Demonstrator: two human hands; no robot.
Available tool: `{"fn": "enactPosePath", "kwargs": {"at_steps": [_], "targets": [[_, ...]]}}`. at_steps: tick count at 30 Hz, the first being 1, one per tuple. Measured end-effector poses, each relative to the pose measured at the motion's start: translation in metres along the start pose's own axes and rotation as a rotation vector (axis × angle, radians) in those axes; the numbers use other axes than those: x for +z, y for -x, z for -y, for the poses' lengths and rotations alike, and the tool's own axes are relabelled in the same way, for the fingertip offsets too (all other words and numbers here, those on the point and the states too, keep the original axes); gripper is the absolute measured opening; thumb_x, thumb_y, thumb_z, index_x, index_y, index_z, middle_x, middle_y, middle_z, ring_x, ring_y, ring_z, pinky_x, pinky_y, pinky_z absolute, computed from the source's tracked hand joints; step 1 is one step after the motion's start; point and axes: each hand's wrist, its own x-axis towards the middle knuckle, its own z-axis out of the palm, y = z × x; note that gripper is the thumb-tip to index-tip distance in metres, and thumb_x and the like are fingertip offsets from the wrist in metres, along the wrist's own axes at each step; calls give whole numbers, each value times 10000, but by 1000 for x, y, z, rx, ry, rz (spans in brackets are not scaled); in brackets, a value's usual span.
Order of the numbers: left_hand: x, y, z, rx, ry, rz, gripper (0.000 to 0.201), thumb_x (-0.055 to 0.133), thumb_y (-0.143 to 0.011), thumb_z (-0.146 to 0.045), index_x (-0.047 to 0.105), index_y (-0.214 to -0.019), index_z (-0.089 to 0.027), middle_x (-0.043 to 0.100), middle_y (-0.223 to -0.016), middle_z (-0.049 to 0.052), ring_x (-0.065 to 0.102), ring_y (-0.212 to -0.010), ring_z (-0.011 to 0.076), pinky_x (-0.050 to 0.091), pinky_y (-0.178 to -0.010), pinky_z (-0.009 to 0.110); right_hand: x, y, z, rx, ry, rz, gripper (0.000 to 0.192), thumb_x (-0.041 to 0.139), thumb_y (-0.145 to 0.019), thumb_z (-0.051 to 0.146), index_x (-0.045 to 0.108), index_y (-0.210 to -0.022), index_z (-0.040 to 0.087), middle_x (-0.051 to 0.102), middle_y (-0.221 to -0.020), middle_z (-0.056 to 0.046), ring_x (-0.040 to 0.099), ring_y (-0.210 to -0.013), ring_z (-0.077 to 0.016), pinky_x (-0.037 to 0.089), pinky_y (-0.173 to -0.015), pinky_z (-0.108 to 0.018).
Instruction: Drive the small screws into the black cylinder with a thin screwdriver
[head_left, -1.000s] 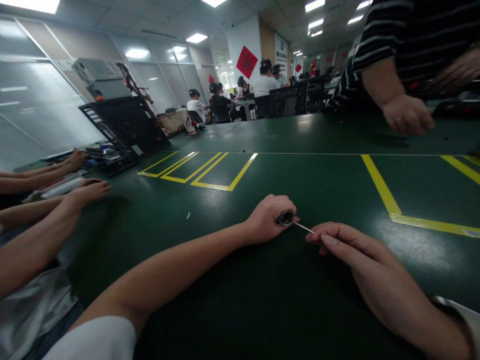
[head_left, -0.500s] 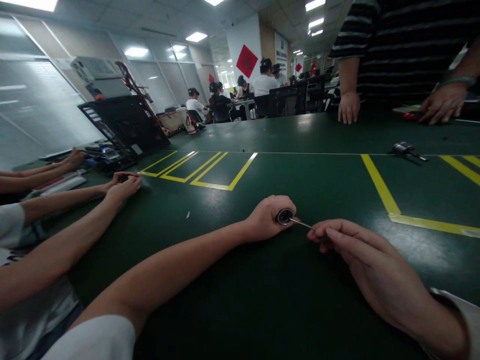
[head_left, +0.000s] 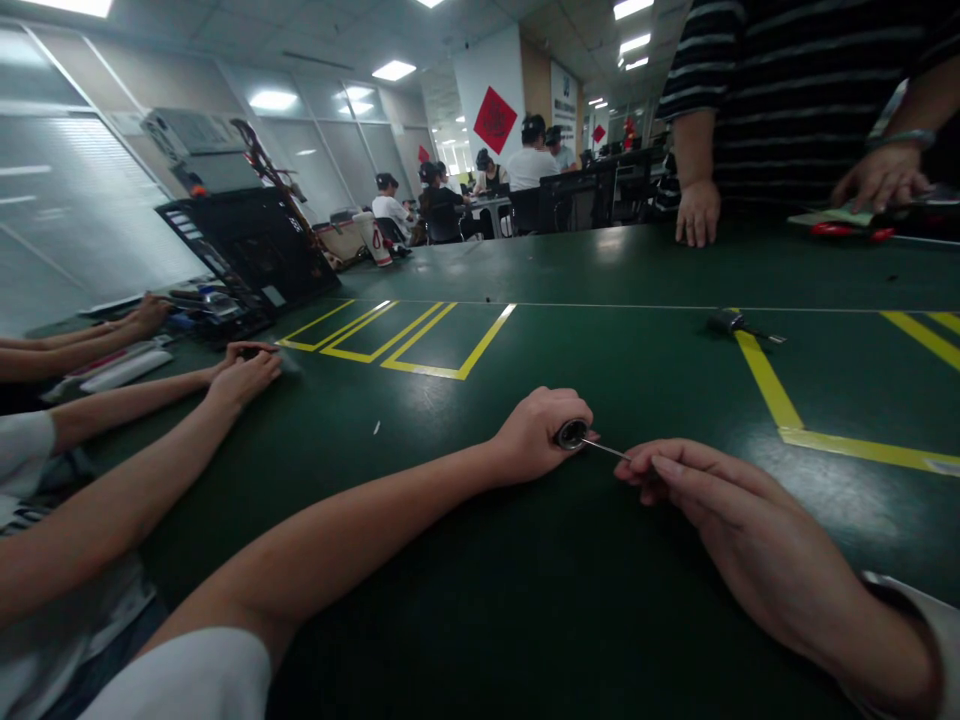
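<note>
My left hand (head_left: pixel 536 435) rests on the green table (head_left: pixel 465 560) and is closed around a small round metal cylinder (head_left: pixel 571 434) whose open end faces right. My right hand (head_left: pixel 712 500) lies just to the right of it and pinches a thin metal pin (head_left: pixel 607 451) between thumb and fingers. The pin's tip reaches into the cylinder's opening. Both forearms lie flat on the table.
A second small metal cylinder with a pin (head_left: pixel 731 322) lies on the yellow tape line (head_left: pixel 765 385) farther back. A person in a striped shirt (head_left: pixel 795 90) stands across the table, hands on it. Another person's arms (head_left: pixel 135 400) reach in from the left. A black machine (head_left: pixel 247 250) stands back left.
The second metal cylinder has slid across the table towards me, onto the yellow line. The person opposite straightened up. My own hands have barely moved.
</note>
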Motion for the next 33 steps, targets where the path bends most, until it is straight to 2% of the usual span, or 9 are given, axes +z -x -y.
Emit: {"fn": "enactPosePath", "kwargs": {"at_steps": [6, 10, 20, 25, 29, 33], "targets": [[0, -1, 1, -20, 139, -9, 166, 543, -792, -279, 496, -703, -146, 544, -706, 6, 498, -677, 104, 381, -679, 239, 0, -1, -1, 27, -39, 21, 219, 579, -761, 390, 678, -816, 202, 647, -906, -57, 529, -862, -216, 388, -751, -332], [0, -1, 0, 22, 219, -10, 150, 546, -786, -256, 495, -704, -141, 531, -695, 6, 489, -655, 95, 389, -654, 220, -1, -1, -1, 27, -42, 27, 225, 582, -757, 400, 676, -830, 210, 644, -922, -49, 532, -878, -217, 392, -753, -332], [-1, -1, -1, -40, 26, 48, 132, 512, -804, -250, 512, -724, -145, 548, -711, 2, 502, -695, 109, 363, -697, 245, -5, 0, -9, -23, 185, -3, 276, 560, -773, 454, 653, -913, 235, 642, -974, -45, 548, -908, -230, 417, -762, -358], [0, -1, 0, -30, 70, 26, 128, 533, -791, -242, 507, -716, -142, 530, -690, -5, 490, -668, 99, 367, -679, 234, -6, 0, -10, -69, 265, 5, 299, 521, -799, 458, 645, -948, 230, 645, -970, -53, 580, -866, -221, 470, -709, -344], [2, -2, 0, -18, 186, -13, 159, 569, -774, -255, 501, -697, -134, 510, -675, -9, 477, -635, 86, 373, -631, 212, -2, 4, -4, -185, 452, 38, 256, 497, -820, 424, 641, -943, 251, 654, -926, -32, 608, -830, -203, 504, -702, -322], [2, -2, -1, -24, 276, -30, 199, 591, -765, -290, 499, -686, -132, 503, -670, -9, 475, -623, 81, 379, -599, 198, 5, 8, -2, -410, 627, 24, 176, 488, -829, 329, 635, -898, 260, 653, -921, -23, 616, -870, -197, 513, -762, -327]]}}
